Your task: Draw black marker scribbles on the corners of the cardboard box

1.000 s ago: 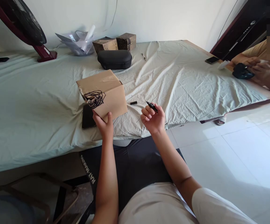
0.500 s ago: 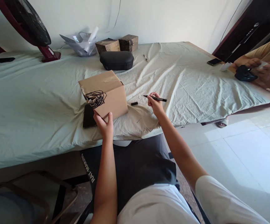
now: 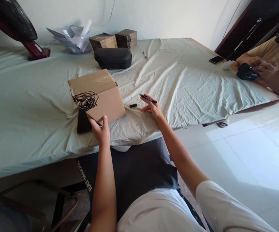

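My left hand (image 3: 100,130) grips the near lower edge of a brown cardboard box (image 3: 107,103), thumb on the front face and fingers underneath. Black looping scribbles (image 3: 86,100) cover the box's left corner, and the box sits tilted on the cloth. Under its left side a flat black object (image 3: 83,122) pokes out. To the right of the box, my right hand (image 3: 152,108) holds an uncapped black marker (image 3: 149,98), its tip pointing left, with the lower fingers stretched out. A black marker cap (image 3: 133,105) lies on the cloth between the box and my right hand.
Behind the box are a black zip case (image 3: 113,58), two scribbled boxes (image 3: 126,39), a clear plastic bag of items (image 3: 75,40) and a fan (image 3: 36,51). A pen (image 3: 145,55) and phone (image 3: 216,60) lie farther right. Another person's hands (image 3: 262,67) hold a dark object.
My right hand has turned and its lower fingers have spread; the marker now slants down to the right. The whole view has shifted slightly. My left hand keeps its grip on the box.
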Demonstrator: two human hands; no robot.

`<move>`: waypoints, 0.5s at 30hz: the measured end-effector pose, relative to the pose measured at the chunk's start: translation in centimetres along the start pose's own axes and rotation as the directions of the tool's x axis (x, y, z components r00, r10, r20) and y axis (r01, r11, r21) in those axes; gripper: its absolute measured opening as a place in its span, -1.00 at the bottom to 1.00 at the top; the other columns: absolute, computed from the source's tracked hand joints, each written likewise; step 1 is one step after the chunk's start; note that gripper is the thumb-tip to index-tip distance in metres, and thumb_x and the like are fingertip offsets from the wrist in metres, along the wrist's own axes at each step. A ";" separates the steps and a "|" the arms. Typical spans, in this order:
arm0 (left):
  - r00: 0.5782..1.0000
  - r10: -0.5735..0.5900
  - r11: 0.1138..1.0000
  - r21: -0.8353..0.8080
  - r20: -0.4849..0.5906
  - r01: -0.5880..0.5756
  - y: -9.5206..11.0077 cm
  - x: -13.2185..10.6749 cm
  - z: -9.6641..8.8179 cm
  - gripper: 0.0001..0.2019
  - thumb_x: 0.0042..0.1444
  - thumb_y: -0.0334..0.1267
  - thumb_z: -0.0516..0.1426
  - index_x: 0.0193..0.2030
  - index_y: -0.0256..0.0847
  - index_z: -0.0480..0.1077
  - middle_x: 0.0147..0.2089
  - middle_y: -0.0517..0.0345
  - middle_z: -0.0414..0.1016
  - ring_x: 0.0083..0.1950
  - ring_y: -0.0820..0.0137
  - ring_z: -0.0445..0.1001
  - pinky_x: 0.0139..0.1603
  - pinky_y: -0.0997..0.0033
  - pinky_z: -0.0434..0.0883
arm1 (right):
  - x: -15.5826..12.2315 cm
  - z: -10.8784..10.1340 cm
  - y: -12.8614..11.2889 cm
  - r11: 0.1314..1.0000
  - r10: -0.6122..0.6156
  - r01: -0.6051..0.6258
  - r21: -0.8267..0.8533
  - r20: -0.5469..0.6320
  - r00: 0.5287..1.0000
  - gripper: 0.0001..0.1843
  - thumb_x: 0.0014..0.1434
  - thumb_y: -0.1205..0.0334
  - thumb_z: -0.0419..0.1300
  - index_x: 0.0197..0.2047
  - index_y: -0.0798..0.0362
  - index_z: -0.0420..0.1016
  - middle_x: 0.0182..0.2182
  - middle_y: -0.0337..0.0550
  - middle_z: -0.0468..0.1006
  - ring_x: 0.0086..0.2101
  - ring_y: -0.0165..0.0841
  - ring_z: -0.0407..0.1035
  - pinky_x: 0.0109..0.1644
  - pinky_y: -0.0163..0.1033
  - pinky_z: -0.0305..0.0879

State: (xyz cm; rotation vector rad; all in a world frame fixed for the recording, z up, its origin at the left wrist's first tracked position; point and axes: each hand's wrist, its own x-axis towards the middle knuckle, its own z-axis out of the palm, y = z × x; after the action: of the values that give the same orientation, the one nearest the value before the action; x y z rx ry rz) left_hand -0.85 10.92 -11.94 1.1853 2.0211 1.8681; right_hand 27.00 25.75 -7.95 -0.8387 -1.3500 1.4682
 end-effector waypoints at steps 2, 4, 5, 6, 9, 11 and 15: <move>0.999 -0.025 0.999 -0.032 -0.030 0.024 0.3 -0.2 0.0 -0.05 0.32 0.03 0.24 0.72 -0.23 -0.05 0.61 -0.36 0.32 0.53 0.06 0.47 0.52 0.12 0.41 | -0.1 -0.2 -0.2 0.998 0.011 -0.013 0.067 0.034 0.999 -0.32 0.26 -0.24 0.31 0.36 -0.16 0.53 0.34 -0.03 0.66 -0.37 -0.26 0.72 -0.29 -0.11 0.69; 0.998 -0.034 0.999 -0.033 -0.055 0.032 0.6 -0.3 0.0 -0.06 0.31 0.03 0.25 0.71 -0.24 0.01 0.58 -0.34 0.38 0.50 0.08 0.52 0.48 0.15 0.45 | -0.1 -0.5 -0.2 0.991 -0.005 -0.004 0.131 0.064 0.998 -0.29 0.27 -0.32 0.25 0.36 -0.16 0.52 0.36 0.00 0.64 -0.29 -0.21 0.74 -0.28 -0.11 0.68; 0.998 -0.033 0.999 -0.024 -0.057 0.031 0.6 -0.3 0.0 -0.06 0.30 0.03 0.26 0.70 -0.24 0.03 0.58 -0.33 0.38 0.51 0.08 0.51 0.49 0.16 0.45 | -0.1 -0.6 -0.2 0.990 -0.014 0.005 0.141 0.063 0.998 -0.27 0.26 -0.34 0.25 0.36 -0.15 0.50 0.36 0.02 0.63 -0.26 -0.20 0.74 -0.29 -0.11 0.66; 0.998 -0.031 0.999 -0.016 -0.058 0.031 0.7 -0.3 0.0 -0.07 0.30 0.04 0.26 0.70 -0.24 0.05 0.58 -0.33 0.37 0.52 0.08 0.50 0.50 0.17 0.44 | -0.1 -0.6 -0.2 0.992 -0.024 0.018 0.126 0.050 0.998 -0.26 0.25 -0.35 0.27 0.36 -0.15 0.48 0.35 0.03 0.64 -0.26 -0.21 0.73 -0.30 -0.12 0.65; 0.998 -0.031 1.000 -0.006 -0.063 0.031 0.6 -0.4 -0.1 -0.08 0.29 0.05 0.26 0.68 -0.24 0.09 0.59 -0.34 0.36 0.56 0.06 0.46 0.54 0.15 0.41 | 0.1 -0.5 0.2 0.992 -0.107 0.102 -0.077 -0.066 0.992 -0.35 0.27 -0.17 0.31 0.35 -0.16 0.38 0.22 0.00 0.71 -0.36 -0.31 0.61 -0.28 -0.14 0.58; 0.998 -0.033 0.999 -0.007 -0.061 0.032 0.5 -0.4 -0.2 -0.09 0.29 0.06 0.26 0.68 -0.21 0.10 0.59 -0.32 0.36 0.56 0.06 0.45 0.55 0.14 0.39 | 0.1 -0.1 0.3 0.928 -0.219 0.159 -0.338 -0.149 0.964 -0.47 0.34 0.04 0.20 0.34 -0.11 0.36 0.14 0.00 0.72 -0.27 -0.27 0.58 -0.11 -0.08 0.56; 0.998 -0.039 0.999 -0.027 -0.049 0.037 0.8 -0.4 -0.2 -0.13 0.28 0.04 0.26 0.66 -0.15 0.14 0.57 -0.26 0.39 0.54 0.06 0.47 0.55 0.13 0.39 | -0.1 1.0 0.1 0.573 -0.320 0.072 -0.816 -0.142 0.937 -0.55 0.37 0.37 0.03 0.22 -0.03 0.55 0.13 0.06 0.71 0.14 -0.07 0.47 0.35 0.18 0.26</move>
State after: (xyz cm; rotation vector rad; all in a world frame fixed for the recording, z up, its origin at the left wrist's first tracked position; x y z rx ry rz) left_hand -0.32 10.46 -11.39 1.0969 2.0234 1.9181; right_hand 26.06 25.28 -7.90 -1.3440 -1.8310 0.4499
